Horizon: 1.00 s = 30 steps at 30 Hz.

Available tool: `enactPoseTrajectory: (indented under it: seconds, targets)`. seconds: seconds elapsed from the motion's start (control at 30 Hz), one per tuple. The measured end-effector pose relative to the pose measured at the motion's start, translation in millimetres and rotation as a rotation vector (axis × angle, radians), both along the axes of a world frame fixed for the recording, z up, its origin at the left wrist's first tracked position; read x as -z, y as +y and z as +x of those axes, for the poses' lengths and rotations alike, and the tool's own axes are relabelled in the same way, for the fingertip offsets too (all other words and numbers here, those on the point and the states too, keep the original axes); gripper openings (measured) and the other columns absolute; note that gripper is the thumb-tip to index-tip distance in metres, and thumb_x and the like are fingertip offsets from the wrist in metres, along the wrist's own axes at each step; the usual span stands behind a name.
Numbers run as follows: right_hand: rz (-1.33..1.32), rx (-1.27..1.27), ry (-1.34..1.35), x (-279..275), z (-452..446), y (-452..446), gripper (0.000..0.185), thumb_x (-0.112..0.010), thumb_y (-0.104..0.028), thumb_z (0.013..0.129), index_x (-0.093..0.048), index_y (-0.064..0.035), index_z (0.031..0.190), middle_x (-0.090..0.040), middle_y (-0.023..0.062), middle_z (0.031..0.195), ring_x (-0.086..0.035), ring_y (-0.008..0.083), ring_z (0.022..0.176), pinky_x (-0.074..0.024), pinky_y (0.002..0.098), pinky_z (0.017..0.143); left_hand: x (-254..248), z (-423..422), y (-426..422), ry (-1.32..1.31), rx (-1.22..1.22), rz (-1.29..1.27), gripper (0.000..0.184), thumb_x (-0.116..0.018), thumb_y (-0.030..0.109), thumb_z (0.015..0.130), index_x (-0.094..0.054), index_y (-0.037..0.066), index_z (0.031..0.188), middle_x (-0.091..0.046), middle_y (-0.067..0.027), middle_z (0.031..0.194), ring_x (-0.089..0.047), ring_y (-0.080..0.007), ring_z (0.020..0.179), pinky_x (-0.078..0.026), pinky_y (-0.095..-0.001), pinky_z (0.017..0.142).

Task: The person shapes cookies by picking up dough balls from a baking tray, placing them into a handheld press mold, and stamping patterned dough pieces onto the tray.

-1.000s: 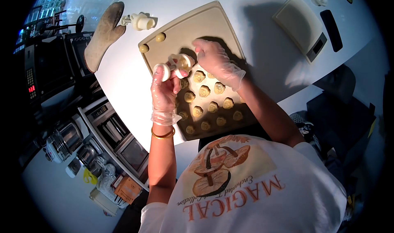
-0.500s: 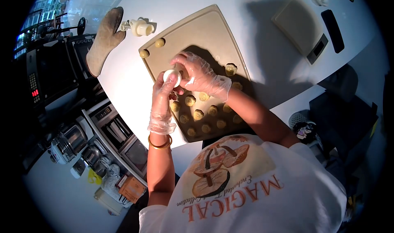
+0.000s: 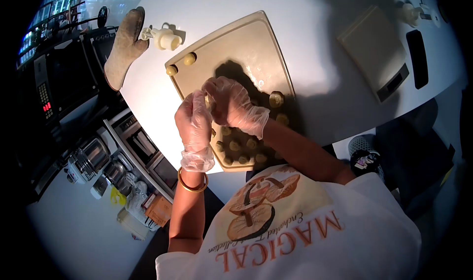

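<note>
Both my hands wear clear plastic gloves and meet above the beige tray (image 3: 236, 38). My left hand (image 3: 193, 120) pinches a small pale round piece (image 3: 210, 102) with thumb and fingers. The fingers of my right hand (image 3: 230, 102) curl around the same piece from the other side. Most of it is hidden by the fingers, so its kind is unclear. Two smooth yellowish dough balls, one larger (image 3: 189, 58) and one at the corner (image 3: 171, 70), lie at the tray's far left. A patterned dough piece (image 3: 276, 99) sits right of my hands; several more lie in shadow nearer my body.
Left of the tray are a white plastic mould-like part (image 3: 167, 39) and an oven mitt (image 3: 125, 48). A kitchen scale (image 3: 372, 48) and a black bar-shaped object (image 3: 418, 58) lie on the right side of the white table (image 3: 315, 73). An oven (image 3: 69, 78) stands farther left.
The pale round piece, whose white face showed before, has turned and is now mostly covered by my fingers. My hands are closer together. The view has shifted slightly.
</note>
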State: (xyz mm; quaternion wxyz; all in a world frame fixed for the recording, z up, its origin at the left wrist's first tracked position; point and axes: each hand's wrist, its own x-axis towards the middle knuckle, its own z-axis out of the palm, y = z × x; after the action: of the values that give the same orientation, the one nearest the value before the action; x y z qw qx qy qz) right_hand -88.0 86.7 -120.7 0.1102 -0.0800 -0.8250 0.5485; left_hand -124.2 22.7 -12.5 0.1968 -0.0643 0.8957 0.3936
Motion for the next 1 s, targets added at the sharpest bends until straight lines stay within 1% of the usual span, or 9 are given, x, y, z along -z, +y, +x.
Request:
enactPoseTrajectory:
  seconds: [0.1,0.27,0.4,0.47,0.57,0.77,0.83,0.9,1.0]
  targets:
    - [-0.066,-0.032,-0.030,-6.6,-2.9,6.6,0.031,-0.068,-0.010,0.064,-0.052,-0.0084,0.091,-0.057,0.0089,0.088,-0.057,0.0312,0.086,-0.0471,0.0419,0.075,3.4,-5.7,9.7,-0.017,-0.038,-0.122,0.033,-0.051,0.021,0.093,-0.063,-0.007,0.081,-0.047,-0.0007,0.057,-0.041,-0.0074,0.054,-0.034,-0.0250,0.048]
    - [-0.136,0.009,0.077,1.8,-7.6,8.4,0.026,-0.067,-0.018,0.068,-0.053,-0.0094,0.087,-0.056,0.0085,0.085,-0.056,0.0299,0.081,-0.0443,0.0418,0.072,23.0,-7.3,11.6,0.060,-0.006,-0.134,0.032,-0.050,0.018,0.088,-0.057,-0.006,0.069,-0.047,-0.0076,0.054,-0.041,-0.0132,0.054,-0.036,-0.0317,0.051]
    - [-0.173,0.019,0.125,3.6,-8.4,6.9,0.026,-0.064,-0.028,0.072,-0.051,-0.0104,0.086,-0.054,0.0067,0.083,-0.055,0.0268,0.075,-0.0424,0.0409,0.071,17.0,-8.8,15.3,0.041,0.042,-0.203,0.033,-0.047,0.016,0.088,-0.051,-0.006,0.064,-0.047,-0.0072,0.054,-0.041,-0.0128,0.055,-0.035,-0.0313,0.051]
    - [-0.173,0.132,0.177,4.1,-9.4,4.3,0.025,-0.063,-0.027,0.072,-0.051,-0.0101,0.086,-0.054,0.0062,0.082,-0.055,0.0260,0.075,-0.0434,0.0397,0.071,19.0,-9.6,11.5,0.024,0.045,-0.198,0.033,-0.047,0.016,0.088,-0.052,-0.006,0.064,-0.046,-0.0068,0.054,-0.041,-0.0127,0.054,-0.035,-0.0313,0.050]
    - [-0.148,0.055,0.112,5.2,-11.5,4.4,0.025,-0.063,-0.027,0.072,-0.050,-0.0098,0.085,-0.053,0.0060,0.082,-0.055,0.0252,0.075,-0.0446,0.0387,0.072,19.1,-9.8,12.0,0.016,0.045,-0.174,0.034,-0.047,0.017,0.089,-0.052,-0.006,0.065,-0.045,-0.0061,0.054,-0.040,-0.0123,0.054,-0.033,-0.0313,0.050]
    - [-0.123,0.058,0.085,4.9,-12.2,2.9,0.026,-0.064,-0.028,0.072,-0.051,-0.0099,0.086,-0.053,0.0060,0.082,-0.056,0.0253,0.077,-0.0463,0.0395,0.073,18.9,-9.7,12.0,-0.044,0.008,-0.163,0.031,-0.047,0.015,0.087,-0.054,-0.006,0.065,-0.046,-0.0077,0.054,-0.041,-0.0133,0.054,-0.034,-0.0314,0.050]
    - [-0.143,0.059,0.107,6.0,-12.2,2.8,0.027,-0.064,-0.028,0.072,-0.051,-0.0097,0.086,-0.054,0.0064,0.083,-0.056,0.0258,0.077,-0.0464,0.0399,0.073,19.8,-10.8,11.7,0.025,0.072,-0.160,0.031,-0.047,0.015,0.086,-0.053,-0.006,0.064,-0.047,-0.0085,0.053,-0.042,-0.0141,0.052,-0.034,-0.0317,0.049]
    - [-0.158,0.061,0.149,4.0,-10.9,3.1,0.028,-0.065,-0.029,0.071,-0.052,-0.0095,0.087,-0.055,0.0069,0.084,-0.057,0.0264,0.077,-0.0466,0.0403,0.073,23.2,-8.9,9.0,0.039,0.039,-0.159,0.034,-0.048,0.018,0.086,-0.057,-0.005,0.064,-0.051,-0.0119,0.052,-0.047,-0.0182,0.048,-0.037,-0.0339,0.048]
    - [-0.127,0.000,0.054,1.0,-11.1,3.1,0.029,-0.067,-0.026,0.070,-0.054,-0.0084,0.089,-0.057,0.0098,0.088,-0.057,0.0300,0.082,-0.0470,0.0421,0.075,17.7,-13.1,10.7,0.071,0.130,-0.249,0.037,-0.046,0.021,0.087,-0.060,-0.006,0.065,-0.055,-0.0154,0.052,-0.054,-0.0245,0.047,-0.042,-0.0344,0.050]
